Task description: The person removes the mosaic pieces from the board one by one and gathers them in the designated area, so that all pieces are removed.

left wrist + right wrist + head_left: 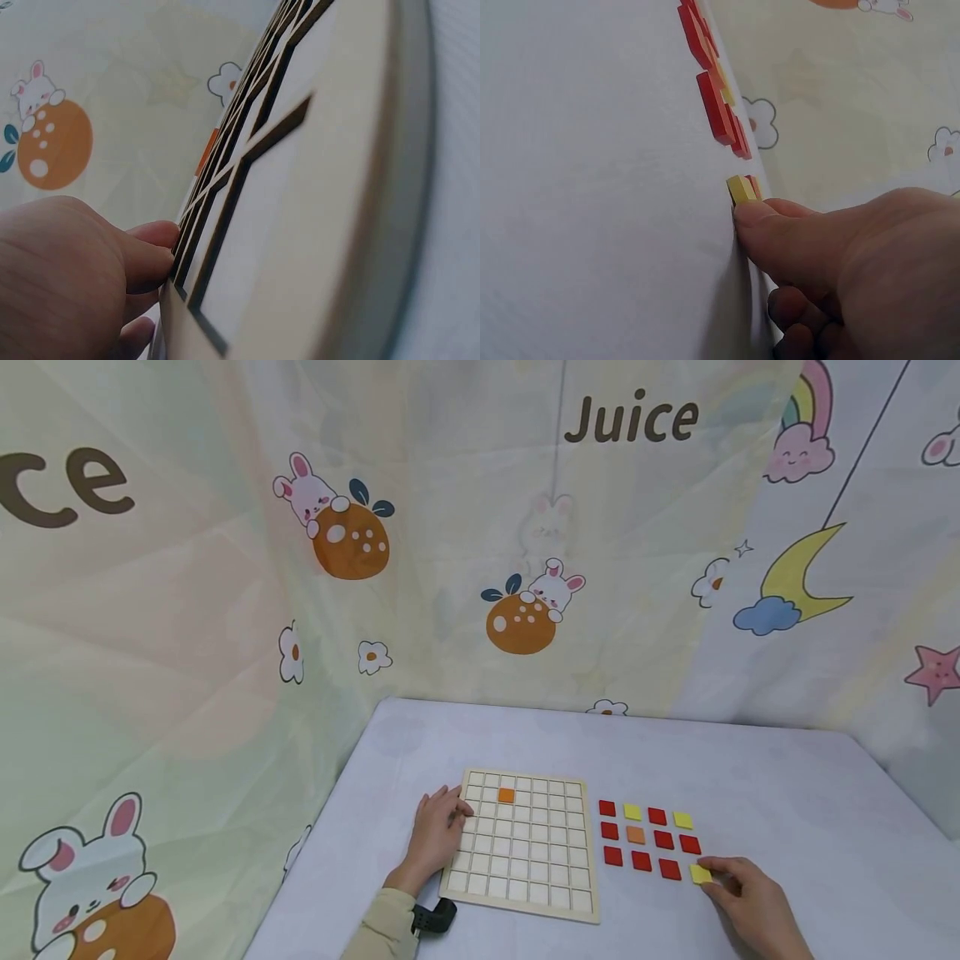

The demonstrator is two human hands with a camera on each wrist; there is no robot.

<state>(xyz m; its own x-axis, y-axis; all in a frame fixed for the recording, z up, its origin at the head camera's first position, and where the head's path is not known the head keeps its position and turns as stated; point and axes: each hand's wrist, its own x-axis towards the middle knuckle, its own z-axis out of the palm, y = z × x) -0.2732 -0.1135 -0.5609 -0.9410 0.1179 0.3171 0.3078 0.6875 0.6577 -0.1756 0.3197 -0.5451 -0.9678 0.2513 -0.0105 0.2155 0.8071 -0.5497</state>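
A wooden grid board (520, 843) with white square cells lies on the table. One orange tile (506, 795) sits in a cell near its far edge. My left hand (437, 828) holds the board's left edge; in the left wrist view, the thumb and a finger (154, 259) meet that edge while other fingers are partly hidden. Between thumb and forefinger, my right hand (752, 897) pinches a yellow square tile (701, 874) at the near right corner of a group of loose tiles. That same tile (741, 189) looks slightly tilted in the right wrist view.
Right of the board, loose tiles lie in rows: several red ones (641, 861), an orange one (635, 835) and two other yellow ones (632, 812). The white-covered table (787, 793) meets printed cloth walls (450, 485) at the back and left.
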